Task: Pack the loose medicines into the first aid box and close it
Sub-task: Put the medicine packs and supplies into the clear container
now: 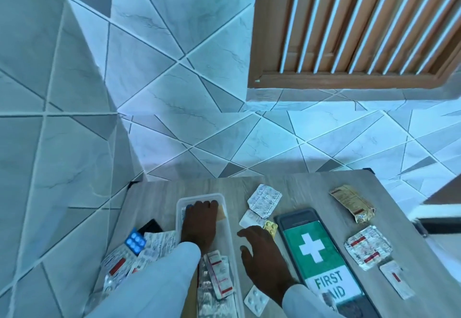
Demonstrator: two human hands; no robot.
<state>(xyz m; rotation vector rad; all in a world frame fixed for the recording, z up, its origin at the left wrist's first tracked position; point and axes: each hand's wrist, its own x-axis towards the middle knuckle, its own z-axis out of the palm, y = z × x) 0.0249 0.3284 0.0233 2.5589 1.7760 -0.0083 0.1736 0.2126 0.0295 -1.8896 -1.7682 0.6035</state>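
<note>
Clear plastic box [178, 207]: left hand [199, 220] inside, fingers together, pressing packs flat. Right hand [262, 250] beside box, fingers spread. I'd worry overfilled strips block lid [321, 255].

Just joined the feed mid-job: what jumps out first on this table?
The green-and-white FIRST AID lid lies off the box at right of centre. The left hand presses down inside the open clear box, while the right hand hovers between box and lid. Loose blister packs lie scattered on both sides.
</note>
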